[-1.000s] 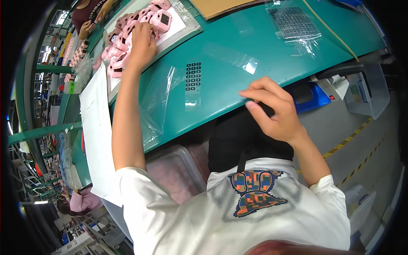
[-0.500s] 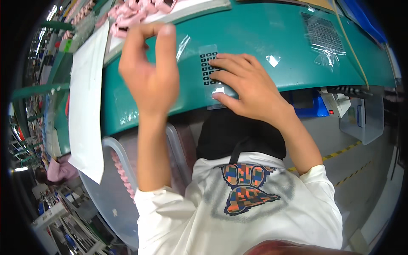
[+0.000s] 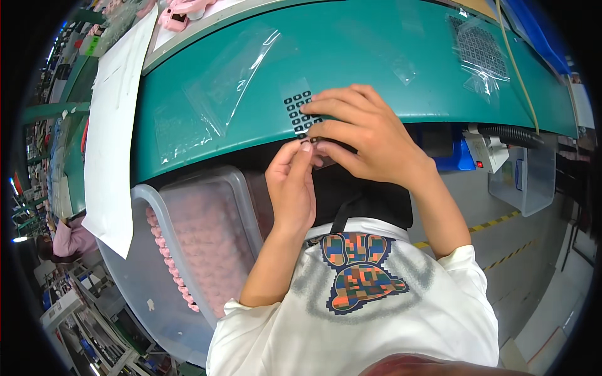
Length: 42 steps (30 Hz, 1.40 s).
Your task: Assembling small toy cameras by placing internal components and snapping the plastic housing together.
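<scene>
A clear sheet with rows of small black square stickers (image 3: 297,114) lies by the near edge of the green table, its near end bent at that edge. My right hand (image 3: 370,135) holds the sheet from the right, index and middle fingers stretched over the rows and thumb bent at the near end. At that end, my left hand (image 3: 293,188) pinches thumb and forefinger together on a black sticker (image 3: 305,142), right beside my right thumb. Fingers cover part of the sheet's right side, and I cannot tell whether the pinched sticker is loose from it.
Clear plastic bags (image 3: 229,94) lie on the green table (image 3: 351,44). Pink watch-like pieces (image 3: 174,19) sit on a tray at the far left. Below stands a clear bin (image 3: 241,200) of pink pieces. A bagged sheet (image 3: 480,50) and a cable (image 3: 514,62) are at the right.
My raised left hand has come down and right to the sheet's near end, closing in a pinch. The sheet is tilted a little more; my right hand stays on it. The view has shifted slightly.
</scene>
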### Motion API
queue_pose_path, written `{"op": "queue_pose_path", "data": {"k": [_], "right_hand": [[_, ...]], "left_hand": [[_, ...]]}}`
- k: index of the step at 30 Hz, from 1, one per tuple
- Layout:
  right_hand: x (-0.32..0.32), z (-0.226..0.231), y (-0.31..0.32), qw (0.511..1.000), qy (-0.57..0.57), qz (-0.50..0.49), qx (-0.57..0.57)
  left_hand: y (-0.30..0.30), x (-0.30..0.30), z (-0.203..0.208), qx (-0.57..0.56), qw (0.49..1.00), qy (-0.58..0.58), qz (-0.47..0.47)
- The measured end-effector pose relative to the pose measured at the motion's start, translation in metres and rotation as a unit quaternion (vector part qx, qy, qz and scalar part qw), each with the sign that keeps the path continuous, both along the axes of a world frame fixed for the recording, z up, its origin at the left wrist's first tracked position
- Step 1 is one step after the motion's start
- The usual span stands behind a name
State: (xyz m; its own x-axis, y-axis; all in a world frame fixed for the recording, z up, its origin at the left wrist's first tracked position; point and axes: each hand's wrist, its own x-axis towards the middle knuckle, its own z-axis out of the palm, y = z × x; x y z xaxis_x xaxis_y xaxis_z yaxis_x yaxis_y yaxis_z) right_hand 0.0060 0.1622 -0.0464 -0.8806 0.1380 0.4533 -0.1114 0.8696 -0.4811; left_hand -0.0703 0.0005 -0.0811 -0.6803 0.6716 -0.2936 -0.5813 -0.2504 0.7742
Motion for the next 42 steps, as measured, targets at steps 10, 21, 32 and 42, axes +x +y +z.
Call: {"op": "queue_pose_path", "data": {"k": [10,21,32,42], "right_hand": [[0.003,-0.001,-0.016,0.993,0.085,0.001,-0.083],[0.001,0.006,-0.018,0.978,0.176,-0.015,-0.112],[0.01,0.013,0.001,0.924,0.221,-0.151,-0.272],[0.015,-0.005,0.031,0.932,0.143,-0.202,-0.266]], "left_hand": [[-0.007,-0.001,0.021,0.08,0.99,-0.112,-0.009],[0.001,0.001,0.04,0.065,0.997,-0.035,-0.008],[0.055,-0.052,0.047,-0.094,0.919,0.382,0.035],[-0.015,-0.072,0.089,-0.133,0.682,0.707,0.133]]}}
